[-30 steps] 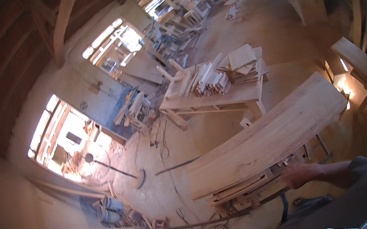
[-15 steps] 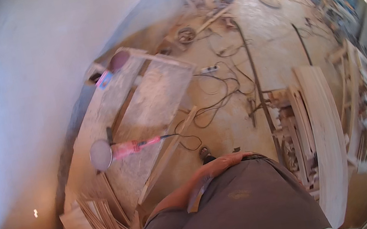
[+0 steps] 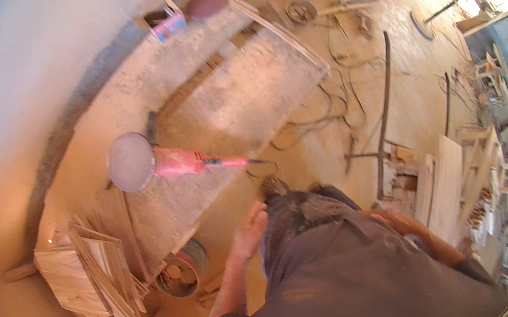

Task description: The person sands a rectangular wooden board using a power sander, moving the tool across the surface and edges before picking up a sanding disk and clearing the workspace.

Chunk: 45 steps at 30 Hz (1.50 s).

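in the head view, the person's left hand (image 3: 251,227) is held out low beside the dark trousers (image 3: 324,248), its fingers fairly straight and close together, the palm not pinching on anything that shows. the right hand (image 3: 381,216) is at the other side of the body, partly hidden by the clothing, so whether its fingers are spread or closed cannot be told. ahead of the left hand and well apart from it, a pink-red power tool (image 3: 180,161) lies on a dusty low table (image 3: 238,86), its round grey disc (image 3: 131,162) toward the wall and its handle end, with a dark cord, toward the person. at the table's far end stand an open cardboard box (image 3: 169,25) and, just beside it, a dark red disc (image 3: 206,5). a leaning stack of thin wooden boards (image 3: 88,276) is at the near left, with a round bucket (image 3: 197,253) between it and the left arm. to the right, cables (image 3: 352,100) trail over the floor, and long pale planks (image 3: 441,173) lie near the right arm
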Tool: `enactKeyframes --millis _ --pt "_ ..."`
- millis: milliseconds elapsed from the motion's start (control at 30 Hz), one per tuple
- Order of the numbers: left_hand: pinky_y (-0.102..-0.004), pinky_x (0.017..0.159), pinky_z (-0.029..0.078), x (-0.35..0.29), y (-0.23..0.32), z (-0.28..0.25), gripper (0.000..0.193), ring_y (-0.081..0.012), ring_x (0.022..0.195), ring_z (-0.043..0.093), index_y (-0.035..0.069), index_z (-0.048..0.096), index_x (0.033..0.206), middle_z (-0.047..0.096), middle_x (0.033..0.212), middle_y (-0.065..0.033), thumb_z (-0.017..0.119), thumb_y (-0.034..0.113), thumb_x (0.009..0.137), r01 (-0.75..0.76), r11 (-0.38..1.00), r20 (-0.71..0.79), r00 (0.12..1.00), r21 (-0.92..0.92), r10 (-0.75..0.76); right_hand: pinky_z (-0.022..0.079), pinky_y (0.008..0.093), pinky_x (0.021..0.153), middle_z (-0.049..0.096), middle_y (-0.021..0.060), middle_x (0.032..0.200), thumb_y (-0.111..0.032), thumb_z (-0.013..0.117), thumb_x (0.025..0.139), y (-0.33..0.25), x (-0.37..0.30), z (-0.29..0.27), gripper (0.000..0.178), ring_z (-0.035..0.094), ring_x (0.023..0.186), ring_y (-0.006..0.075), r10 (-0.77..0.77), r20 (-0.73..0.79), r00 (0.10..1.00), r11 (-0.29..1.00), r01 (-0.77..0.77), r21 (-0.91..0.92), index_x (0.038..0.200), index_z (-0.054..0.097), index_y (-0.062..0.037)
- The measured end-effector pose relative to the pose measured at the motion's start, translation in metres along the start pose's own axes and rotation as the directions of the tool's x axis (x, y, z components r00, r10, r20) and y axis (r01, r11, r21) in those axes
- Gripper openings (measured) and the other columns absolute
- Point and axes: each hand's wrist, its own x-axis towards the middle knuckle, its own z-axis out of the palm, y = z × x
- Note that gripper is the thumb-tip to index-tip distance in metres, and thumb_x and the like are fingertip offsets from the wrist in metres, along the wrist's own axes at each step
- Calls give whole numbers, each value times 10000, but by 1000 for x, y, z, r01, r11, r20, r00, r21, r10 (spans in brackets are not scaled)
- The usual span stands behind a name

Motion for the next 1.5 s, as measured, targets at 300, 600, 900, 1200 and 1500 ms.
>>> enactKeyframes --millis 300,600,900,1200,1500 --pt "-375 1102 384 -70 0 -4 708 -240 1263 551 -88 511 1402 618 1345 -158 589 485 994 142 911 -81 979 -388 -187 493 471 950 673 215 1186 -229 638 925 -65 138 -74 415 631 1097 393 -223 -98 970 828 135 -545 1286 617 -24" --pt "-489 1223 149 -91 87 47 968 -385 1501 266 -71 433 1476 347 1566 -296 593 682 891 21 916 -95 993 -401 -64 505 417 945 699 161 1124 -146 715 870 -139 156 -131 384 653 1068 334 -374 405 834 896 437 -73 1233 674 -27" --pt "-453 1187 268 -56 124 63 542 -404 1435 389 -55 578 1346 456 1511 -262 508 390 1044 50 989 -60 996 -138 -58 514 408 830 698 117 922 -66 659 820 -125 190 -154 67 642 917 332 -518 491 701 785 617 -53 856 702 -28" --pt "-345 985 485 -36 16 72 523 -221 1147 627 -60 559 1378 651 1309 -162 594 315 1015 244 863 -414 798 -443 -438 558 372 796 739 137 972 -101 646 905 -181 306 -40 168 720 913 256 -517 385 765 823 568 -25 1047 704 -34" --pt "-248 763 451 -132 -3 -148 120 -84 872 541 30 621 1041 603 943 19 641 40 923 -423 862 -960 102 -280 -261 541 405 873 714 181 1023 -94 708 815 -153 349 16 365 704 961 298 -307 347 886 893 394 -218 1158 644 15"
